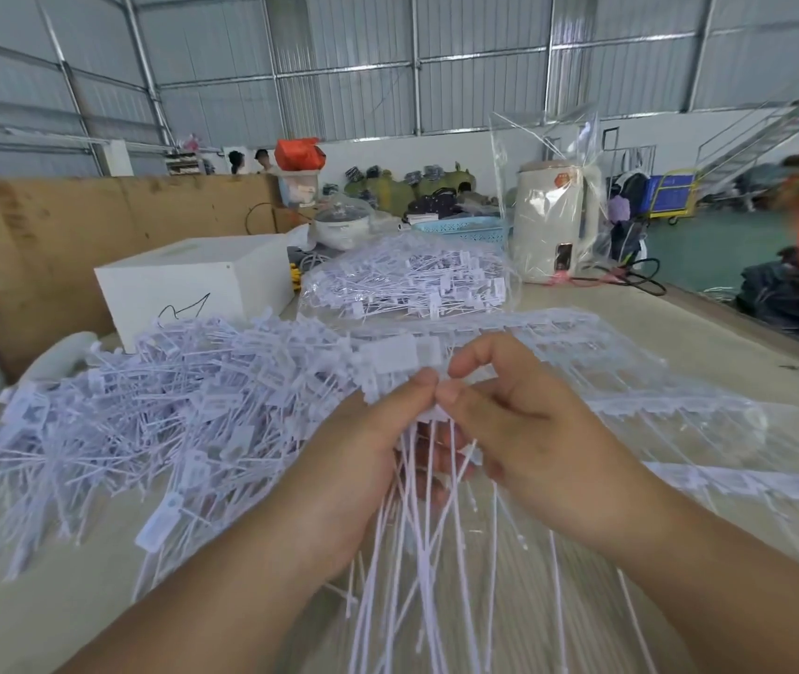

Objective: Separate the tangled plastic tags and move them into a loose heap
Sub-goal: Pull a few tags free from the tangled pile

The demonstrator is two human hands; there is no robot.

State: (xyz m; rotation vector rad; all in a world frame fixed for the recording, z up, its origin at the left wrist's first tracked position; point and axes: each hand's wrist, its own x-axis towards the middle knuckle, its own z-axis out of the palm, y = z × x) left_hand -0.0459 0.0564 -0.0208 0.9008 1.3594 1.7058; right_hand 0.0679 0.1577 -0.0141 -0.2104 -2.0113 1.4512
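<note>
Corrugated metal walls far behind; beige worktop (709,342) below, running from near to far. On its far part, a white box (193,289) to the left, a bagged bundle of tags (407,279) in the middle, a cream kettle (555,221) in clear wrap to the right. Spread over the near left of the worktop, a loose heap of white plastic tags (144,411), strands lying every way. To the right, flat connected strips of tags (655,381), apparently not yet pulled apart. At centre, just right of the heap's edge, a held bunch of tags (412,479), heads up at the fingertips, long tails hanging down and toward the viewer, so long axis roughly far-to-near. Left hand (368,454) curled round the bunch from the left, thumb pressed to the heads. Right hand (524,420) closed in a pinch on the same heads from the right, thumb meeting the left thumb; remaining fingers partly hidden behind the strands. Likely step in hand: pulling single tags free of the bunch. Heap directly left of the bunch, so the left hand the nearer one for carrying freed tags across. Tails fanned and crossing below the hands, likely to snag if drawn sideways rather than along their length.
</note>
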